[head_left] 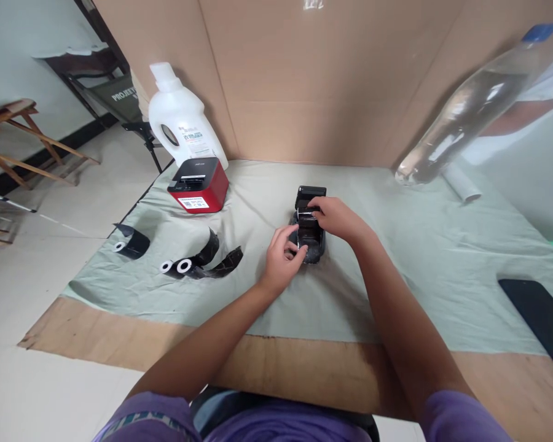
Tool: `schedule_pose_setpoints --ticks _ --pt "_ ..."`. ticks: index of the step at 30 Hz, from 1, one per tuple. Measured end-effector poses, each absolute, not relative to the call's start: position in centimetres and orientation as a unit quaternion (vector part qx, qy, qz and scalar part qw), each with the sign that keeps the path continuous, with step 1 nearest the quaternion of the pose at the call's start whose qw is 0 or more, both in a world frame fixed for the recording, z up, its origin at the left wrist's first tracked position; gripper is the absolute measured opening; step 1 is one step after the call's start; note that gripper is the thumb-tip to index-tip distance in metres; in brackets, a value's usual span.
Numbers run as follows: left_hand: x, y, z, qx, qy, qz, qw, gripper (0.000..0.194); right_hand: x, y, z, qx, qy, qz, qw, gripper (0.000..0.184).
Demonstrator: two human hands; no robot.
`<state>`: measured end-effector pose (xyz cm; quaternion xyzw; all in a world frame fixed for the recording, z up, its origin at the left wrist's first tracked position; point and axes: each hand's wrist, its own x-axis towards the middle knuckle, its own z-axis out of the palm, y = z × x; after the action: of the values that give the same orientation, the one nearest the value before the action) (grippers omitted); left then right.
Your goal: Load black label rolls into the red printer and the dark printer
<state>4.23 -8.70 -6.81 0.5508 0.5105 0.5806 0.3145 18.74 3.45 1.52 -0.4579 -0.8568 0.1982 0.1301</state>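
Observation:
In the middle of the cloth-covered table stands a small black printer, its lid raised at the far side and its inner compartment exposed. My left hand grips the printer's near left side, fingers curved at the edge and thumb by the front. Over the far right part, my right hand has its fingers closed on the shiny bar area just below the lid. What lies under those fingertips is partly hidden. To the left, black paper rolls with white cores lie partly unrolled, and another black roll sits further left.
A red and black box-shaped printer stands at the back left before a white jug. A large clear bottle leans at the back right near a white tube. A dark phone lies at right. Cardboard walls the back.

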Motion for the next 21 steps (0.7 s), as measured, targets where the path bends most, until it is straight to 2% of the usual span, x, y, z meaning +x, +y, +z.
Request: schedule_pose_setpoints --ticks 6,13,16,19,21 --pt "4.4 -8.6 -7.4 0.552 0.503 0.59 0.308 0.035 19.1 4.5 0.0 -0.455 -0.852 0.196 0.169 0.035" --pt "4.3 -8.4 -7.4 0.567 0.494 0.591 0.291 0.029 18.3 4.0 -0.6 -0.489 -0.855 0.141 0.102 0.028" --pt "4.3 -8.3 -7.5 0.565 0.498 0.588 0.295 0.028 18.0 3.5 -0.5 -0.524 -0.836 0.128 0.098 0.022" --pt "4.3 -8.3 -7.6 0.556 0.501 0.584 0.314 0.028 17.9 3.4 -0.5 -0.55 -0.809 0.126 0.163 0.015" --pt "4.4 -8.3 -7.6 0.55 0.499 0.584 0.327 0.028 17.9 3.7 -0.6 -0.569 -0.779 0.101 0.244 0.024"
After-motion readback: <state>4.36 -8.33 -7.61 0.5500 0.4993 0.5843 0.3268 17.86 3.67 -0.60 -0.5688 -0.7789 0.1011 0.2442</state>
